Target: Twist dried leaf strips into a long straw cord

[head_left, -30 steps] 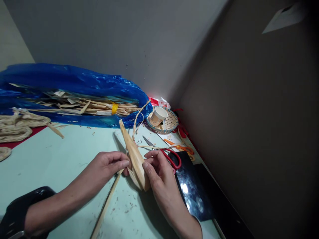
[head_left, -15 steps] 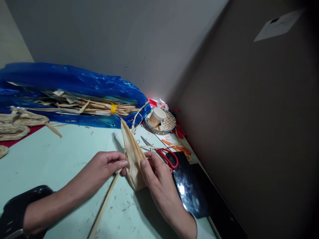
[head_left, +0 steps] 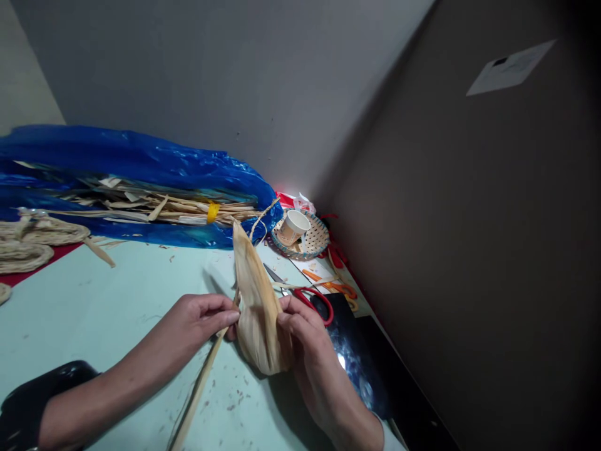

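Note:
A pale, dry corn husk stands upright between my hands, pointed end away from me and wide end near the table. My left hand pinches its left edge between thumb and fingers. From beneath that pinch a long, narrow straw-coloured strip runs down toward the front edge of the view. On the husk's right edge, my right hand is closed, thumb on the near face and fingers partly hidden behind. Beyond it lie red-handled scissors.
Several husk strips tied with yellow lie in a blue plastic bag along the wall. A woven basket holds a paper cup. Orange scissors and a glossy black object are at right; braided coils at left.
The husk has opened out and turned, showing a broad face where it was folded. My right hand has moved slightly right and down. My left hand keeps its pinch.

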`<action>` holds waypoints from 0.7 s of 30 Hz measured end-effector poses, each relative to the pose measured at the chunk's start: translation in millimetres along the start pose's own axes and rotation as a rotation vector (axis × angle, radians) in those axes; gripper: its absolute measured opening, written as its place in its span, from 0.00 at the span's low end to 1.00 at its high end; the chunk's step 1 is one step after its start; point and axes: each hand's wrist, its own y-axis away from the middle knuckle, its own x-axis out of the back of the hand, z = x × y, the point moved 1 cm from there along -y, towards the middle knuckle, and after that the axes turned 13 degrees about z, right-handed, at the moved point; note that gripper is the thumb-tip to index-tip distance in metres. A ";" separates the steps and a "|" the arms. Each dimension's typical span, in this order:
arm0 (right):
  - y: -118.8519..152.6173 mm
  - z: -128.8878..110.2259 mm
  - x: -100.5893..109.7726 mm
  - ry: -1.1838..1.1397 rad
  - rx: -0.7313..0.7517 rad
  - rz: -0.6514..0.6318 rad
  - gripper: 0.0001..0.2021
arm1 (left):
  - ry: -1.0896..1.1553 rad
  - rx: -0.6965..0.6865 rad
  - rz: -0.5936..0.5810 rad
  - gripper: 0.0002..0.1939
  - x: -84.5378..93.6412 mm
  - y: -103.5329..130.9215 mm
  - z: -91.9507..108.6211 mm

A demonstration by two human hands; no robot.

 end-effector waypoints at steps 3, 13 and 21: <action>2.4 -1.7 -0.9 -0.047 -0.031 -0.039 0.07 | 0.007 0.006 0.016 0.13 0.0 -1.4 -1.2; -5.4 7.7 -5.8 0.248 0.169 0.011 0.07 | 0.119 0.088 0.016 0.17 -1.5 2.7 -6.7; 0.9 6.2 -6.0 0.643 0.306 0.071 0.06 | 0.130 0.168 0.076 0.26 1.0 13.0 4.7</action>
